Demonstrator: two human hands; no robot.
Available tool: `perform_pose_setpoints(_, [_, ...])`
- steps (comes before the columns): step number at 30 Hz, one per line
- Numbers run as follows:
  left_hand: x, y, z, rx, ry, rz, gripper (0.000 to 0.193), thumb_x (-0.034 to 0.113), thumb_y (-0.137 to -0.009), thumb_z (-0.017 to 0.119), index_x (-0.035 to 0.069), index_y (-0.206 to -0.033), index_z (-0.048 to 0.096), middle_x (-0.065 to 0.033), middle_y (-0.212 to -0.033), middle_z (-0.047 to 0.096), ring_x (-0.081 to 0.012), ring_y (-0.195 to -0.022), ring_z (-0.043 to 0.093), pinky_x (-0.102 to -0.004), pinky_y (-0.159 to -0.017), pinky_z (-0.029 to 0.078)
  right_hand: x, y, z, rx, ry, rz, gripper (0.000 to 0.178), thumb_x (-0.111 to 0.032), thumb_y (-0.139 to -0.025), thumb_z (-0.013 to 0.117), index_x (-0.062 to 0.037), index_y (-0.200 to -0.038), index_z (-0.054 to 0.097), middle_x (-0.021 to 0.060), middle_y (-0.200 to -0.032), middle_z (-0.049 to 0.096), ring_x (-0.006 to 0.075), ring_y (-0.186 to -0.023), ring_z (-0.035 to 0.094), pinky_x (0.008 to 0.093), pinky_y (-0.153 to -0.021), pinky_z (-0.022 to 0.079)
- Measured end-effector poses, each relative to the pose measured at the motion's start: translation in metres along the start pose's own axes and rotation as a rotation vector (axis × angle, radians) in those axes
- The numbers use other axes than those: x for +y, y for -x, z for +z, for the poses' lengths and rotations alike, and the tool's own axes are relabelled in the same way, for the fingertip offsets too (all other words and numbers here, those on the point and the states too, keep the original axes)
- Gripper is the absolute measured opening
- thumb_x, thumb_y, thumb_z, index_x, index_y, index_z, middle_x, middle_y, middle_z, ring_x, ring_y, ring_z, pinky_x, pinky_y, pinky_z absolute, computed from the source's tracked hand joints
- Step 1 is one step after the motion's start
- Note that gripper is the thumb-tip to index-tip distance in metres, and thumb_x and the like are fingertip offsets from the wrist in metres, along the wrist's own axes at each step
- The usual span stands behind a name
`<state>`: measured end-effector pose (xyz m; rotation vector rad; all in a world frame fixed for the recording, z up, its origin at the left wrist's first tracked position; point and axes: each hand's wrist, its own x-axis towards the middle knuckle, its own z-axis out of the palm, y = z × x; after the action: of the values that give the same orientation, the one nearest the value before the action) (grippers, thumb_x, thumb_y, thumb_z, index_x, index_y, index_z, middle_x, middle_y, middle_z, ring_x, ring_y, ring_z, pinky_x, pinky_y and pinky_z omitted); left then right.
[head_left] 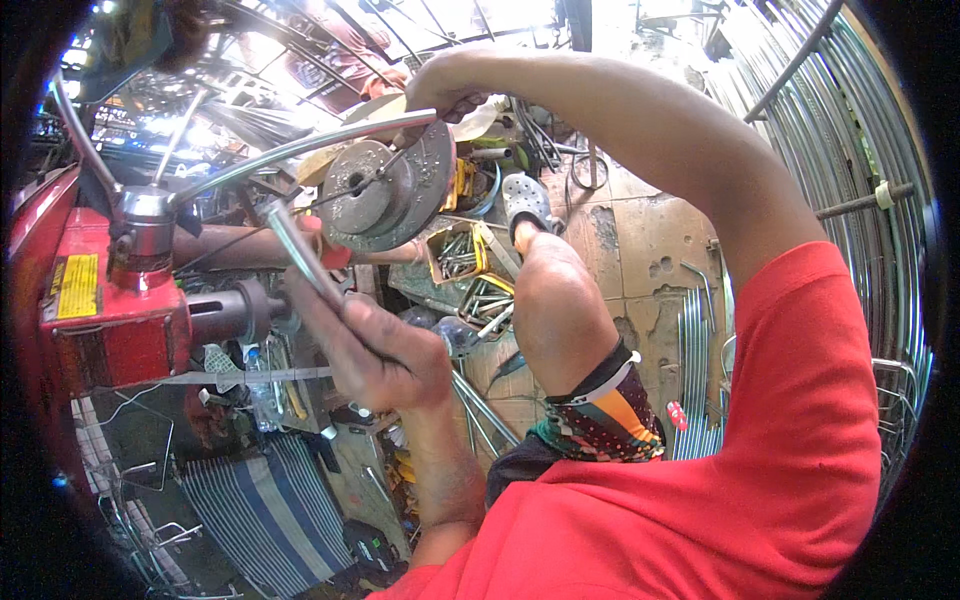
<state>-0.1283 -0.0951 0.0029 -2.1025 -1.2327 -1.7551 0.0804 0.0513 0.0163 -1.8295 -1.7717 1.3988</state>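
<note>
At the left is a red machine (120, 345), with a long curved bar (300, 152) reaching rightward from its metal hub (146, 205). Below stands a clear plastic bottle (262, 388); its contents are too small to make out. The hands are apart from each other. The left hand (385, 350), somewhat blurred, is closed around the lower end of a short metal tube (305, 255), which tilts up leftward beside the round metal disc (432, 165), itself sprinkled with metal shavings (345, 160). The right hand (445, 88) is bent near the curved bar's far end; whether it grips anything, I cannot tell. Right of the disc, a yellow box (484, 248) holds many small metal pieces (458, 255); just below, a second yellow container (500, 284) holds silvery tube lengths (488, 304).
</note>
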Motion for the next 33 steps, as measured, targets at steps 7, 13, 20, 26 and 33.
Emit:
perform_pose_setpoints(7, [-0.017, 0.007, 0.028, -0.501, -0.223, -0.252, 0.039, 0.009, -0.092, 0.046, -0.008, -0.127, 0.050, -0.0237, -0.093, 0.065, -0.0390, -0.077, 0.065, -0.0418, -0.066, 0.050, 0.022, -0.023, -0.003, -0.011, -0.033, -0.103, 0.021, -0.024, -0.075, 0.078, -0.0119, -0.089, 0.069, -0.0019, -0.081, 0.065, 0.0085, -0.067, 0.055, 0.0224, -0.050, 0.042])
perform_pose_setpoints(13, [-0.020, 0.063, -0.026, -0.357, -0.062, -0.213, 0.041, 0.008, -0.094, 0.045, -0.003, -0.133, 0.047, -0.0158, -0.089, 0.063, -0.0239, -0.068, 0.059, -0.0339, -0.060, 0.048, 0.029, -0.014, 0.010, -0.086, -0.068, 0.160, 0.044, -0.051, -0.072, 0.079, -0.0135, -0.066, 0.056, -0.0044, -0.055, 0.042, 0.0053, -0.044, 0.037, 0.0222, -0.038, 0.028])
perform_pose_setpoints(20, [-0.023, 0.084, -0.101, -0.281, 0.584, -1.083, 0.031, 0.004, -0.093, 0.049, 0.003, -0.125, 0.051, -0.0066, -0.087, 0.058, -0.0145, -0.073, 0.056, -0.0279, -0.067, 0.049, 0.035, 0.047, 0.046, -0.200, -0.258, -0.015, 0.057, -0.068, -0.080, 0.059, -0.0122, -0.070, 0.057, -0.0055, -0.050, 0.040, 0.0048, -0.038, 0.038, 0.0236, -0.033, 0.029])
perform_pose_setpoints(26, [-0.017, 0.097, -0.108, -0.167, 1.248, -1.254, 0.024, 0.001, -0.088, 0.056, 0.006, -0.111, 0.050, -0.0043, -0.089, 0.053, -0.0159, -0.081, 0.055, -0.0338, -0.071, 0.048, 0.032, 0.093, 0.085, 0.288, -0.143, -0.327, 0.073, -0.067, -0.077, 0.064, -0.0016, -0.110, 0.059, 0.0083, -0.077, 0.061, 0.0189, -0.069, 0.060, 0.0335, -0.064, 0.048])
perform_pose_setpoints(33, [-0.005, 0.064, -0.068, -0.055, 0.973, -1.191, 0.017, 0.012, -0.091, 0.062, 0.007, -0.084, 0.048, 0.0010, -0.064, 0.044, -0.0073, -0.052, 0.040, -0.0262, -0.052, 0.041, 0.035, 0.153, 0.136, 0.729, 0.064, -0.284, 0.049, -0.040, -0.076, 0.077, -0.0017, -0.093, 0.052, 0.0119, -0.067, 0.062, 0.0221, -0.059, 0.062, 0.0334, -0.054, 0.048])
